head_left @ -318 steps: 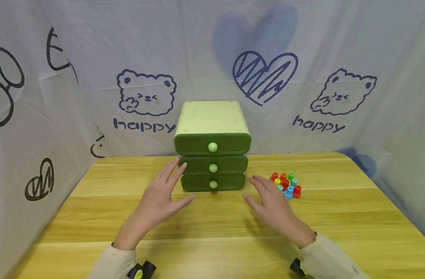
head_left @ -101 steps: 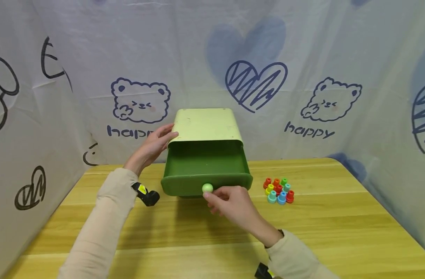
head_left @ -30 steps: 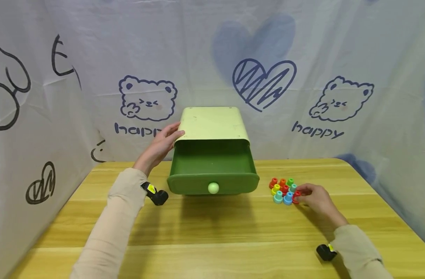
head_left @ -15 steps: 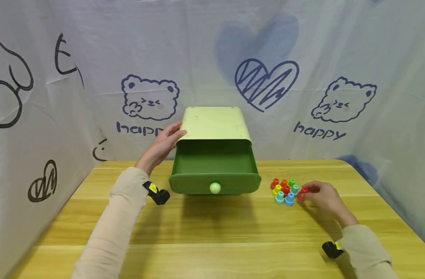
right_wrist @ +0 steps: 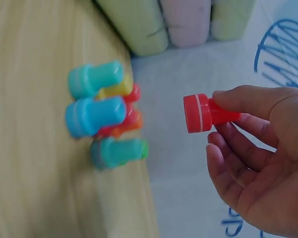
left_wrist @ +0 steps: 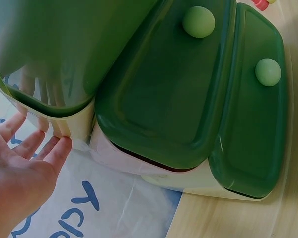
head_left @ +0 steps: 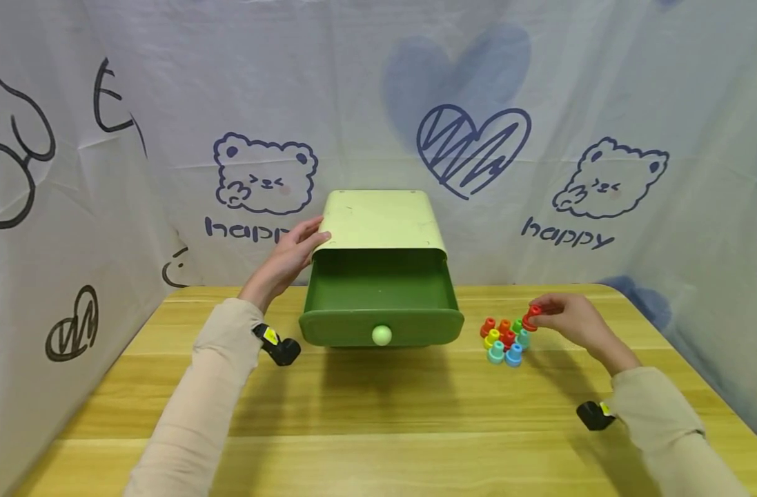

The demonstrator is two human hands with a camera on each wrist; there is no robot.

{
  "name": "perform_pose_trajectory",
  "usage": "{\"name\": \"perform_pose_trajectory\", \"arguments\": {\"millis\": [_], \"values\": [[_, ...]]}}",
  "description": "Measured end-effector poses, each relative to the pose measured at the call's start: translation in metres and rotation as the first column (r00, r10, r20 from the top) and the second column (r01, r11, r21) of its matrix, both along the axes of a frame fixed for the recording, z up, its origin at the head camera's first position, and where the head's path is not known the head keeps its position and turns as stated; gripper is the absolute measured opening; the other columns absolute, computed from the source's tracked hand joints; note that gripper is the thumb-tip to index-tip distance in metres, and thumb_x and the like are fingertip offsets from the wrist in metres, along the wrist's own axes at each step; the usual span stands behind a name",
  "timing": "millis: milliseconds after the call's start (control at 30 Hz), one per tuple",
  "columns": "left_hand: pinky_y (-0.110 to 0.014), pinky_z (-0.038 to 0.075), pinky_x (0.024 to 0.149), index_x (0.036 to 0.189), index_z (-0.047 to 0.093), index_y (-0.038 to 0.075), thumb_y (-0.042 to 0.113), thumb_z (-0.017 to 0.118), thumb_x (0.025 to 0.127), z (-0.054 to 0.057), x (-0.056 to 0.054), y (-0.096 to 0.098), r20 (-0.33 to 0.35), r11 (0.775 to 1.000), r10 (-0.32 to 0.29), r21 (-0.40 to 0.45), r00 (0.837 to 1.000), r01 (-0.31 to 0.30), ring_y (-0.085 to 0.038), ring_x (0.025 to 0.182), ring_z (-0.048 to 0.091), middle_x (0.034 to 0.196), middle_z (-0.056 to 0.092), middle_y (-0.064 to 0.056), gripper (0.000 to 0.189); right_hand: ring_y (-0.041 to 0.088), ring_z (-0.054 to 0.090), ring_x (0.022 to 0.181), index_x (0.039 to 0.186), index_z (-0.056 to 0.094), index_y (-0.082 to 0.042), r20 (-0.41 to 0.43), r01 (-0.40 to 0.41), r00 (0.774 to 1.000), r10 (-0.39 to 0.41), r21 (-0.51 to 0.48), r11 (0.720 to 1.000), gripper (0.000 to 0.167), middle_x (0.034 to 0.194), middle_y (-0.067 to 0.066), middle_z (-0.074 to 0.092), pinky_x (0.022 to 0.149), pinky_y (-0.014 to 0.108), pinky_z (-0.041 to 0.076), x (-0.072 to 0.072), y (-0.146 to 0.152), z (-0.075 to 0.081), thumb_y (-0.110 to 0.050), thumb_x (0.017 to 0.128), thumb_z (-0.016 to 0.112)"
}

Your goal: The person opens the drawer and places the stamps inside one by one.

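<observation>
My right hand (head_left: 573, 321) pinches a red toy stamp (right_wrist: 197, 113) by its narrow handle, with thumb and fingers. In the head view it is raised off the table, just right of the group of stamps (head_left: 513, 355). On the left, my left hand (head_left: 286, 259) rests against the upper side of a small drawer cabinet (head_left: 381, 217) with a cream top. Its fingers touch the cream side wall in the left wrist view. The cabinet's green top drawer (head_left: 335, 329) is pulled out and looks bare inside. The two lower drawers (left_wrist: 164, 89) are closed.
Blue, teal, yellow, green, orange and red stamps stand close together on the wooden table (head_left: 415, 442), right of the cabinet. A white cloth (head_left: 366, 90) with drawn bears and hearts hangs behind and at both sides. A round knob (head_left: 381, 335) sticks out from the pulled-out drawer.
Earlier the right hand pulled the top drawer out by its knob. It then moved to the stamps, took the red one from the right edge and lifted it. The left hand stays on the cabinet.
</observation>
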State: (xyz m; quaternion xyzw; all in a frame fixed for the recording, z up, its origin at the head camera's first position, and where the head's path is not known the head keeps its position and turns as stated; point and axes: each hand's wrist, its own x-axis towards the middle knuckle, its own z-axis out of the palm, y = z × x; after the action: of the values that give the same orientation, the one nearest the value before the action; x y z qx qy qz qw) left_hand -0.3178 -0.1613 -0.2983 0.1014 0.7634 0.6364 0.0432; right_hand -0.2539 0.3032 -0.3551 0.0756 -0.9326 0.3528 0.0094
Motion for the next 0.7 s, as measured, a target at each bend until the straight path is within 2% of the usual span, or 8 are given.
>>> {"name": "perform_pose_trajectory", "arguments": {"millis": [133, 300, 400, 567, 700], "values": [[-0.047, 0.018, 0.116, 0.154, 0.023, 0.013, 0.032, 0.053, 0.099, -0.001, 0.000, 0.000, -0.004, 1.000, -0.002, 0.008, 1.000, 0.002, -0.027, 0.144, 0.017, 0.159, 0.017, -0.011, 0.065, 0.028, 0.062, 0.096, 0.121, 0.059, 0.008, 0.036, -0.034, 0.999, 0.037, -0.064, 0.997, 0.043, 0.107, 0.017, 0.067, 0.085, 0.045, 0.052, -0.004, -0.013, 0.013, -0.021, 0.090, 0.070], [-0.045, 0.020, 0.115, 0.154, 0.024, 0.012, 0.031, 0.053, 0.100, -0.002, -0.001, 0.002, -0.008, 1.000, -0.010, 0.011, 1.000, 0.010, -0.027, 0.143, 0.020, 0.158, 0.019, -0.011, 0.064, 0.018, 0.063, 0.093, 0.124, 0.056, 0.010, 0.086, -0.079, 0.991, 0.101, -0.226, 0.971, 0.044, 0.109, 0.015, 0.066, 0.081, 0.030, 0.055, -0.006, -0.025, 0.031, -0.017, 0.092, 0.067], [-0.045, 0.022, 0.115, 0.153, 0.025, 0.012, 0.031, 0.053, 0.100, -0.002, -0.002, 0.002, -0.008, 1.000, -0.007, 0.010, 1.000, 0.008, -0.027, 0.143, 0.021, 0.158, 0.020, -0.011, 0.064, 0.014, 0.062, 0.092, 0.125, 0.055, 0.010, 0.101, -0.096, 0.987, 0.127, -0.270, 0.958, 0.044, 0.110, 0.013, 0.066, 0.080, 0.025, 0.054, -0.007, -0.030, 0.043, -0.016, 0.092, 0.067], [-0.046, 0.021, 0.115, 0.153, 0.026, 0.013, 0.031, 0.053, 0.100, 0.000, 0.000, 0.001, -0.007, 1.000, 0.006, 0.008, 1.000, -0.006, -0.027, 0.143, 0.020, 0.158, 0.020, -0.010, 0.063, 0.019, 0.062, 0.094, 0.126, 0.055, 0.009, 0.101, -0.122, 0.983, 0.151, -0.245, 0.962, 0.044, 0.111, 0.014, 0.066, 0.081, 0.027, 0.053, -0.011, -0.043, 0.067, -0.015, 0.091, 0.067], [-0.047, 0.021, 0.115, 0.154, 0.025, 0.014, 0.031, 0.053, 0.100, 0.001, 0.000, 0.000, -0.001, 1.000, 0.004, 0.013, 1.000, -0.004, -0.026, 0.143, 0.020, 0.158, 0.020, -0.010, 0.063, 0.027, 0.061, 0.098, 0.125, 0.058, 0.006, 0.079, -0.136, 0.985, 0.150, -0.164, 0.977, 0.041, 0.112, 0.016, 0.065, 0.081, 0.030, 0.053, -0.015, -0.054, 0.085, -0.012, 0.090, 0.067]]}}
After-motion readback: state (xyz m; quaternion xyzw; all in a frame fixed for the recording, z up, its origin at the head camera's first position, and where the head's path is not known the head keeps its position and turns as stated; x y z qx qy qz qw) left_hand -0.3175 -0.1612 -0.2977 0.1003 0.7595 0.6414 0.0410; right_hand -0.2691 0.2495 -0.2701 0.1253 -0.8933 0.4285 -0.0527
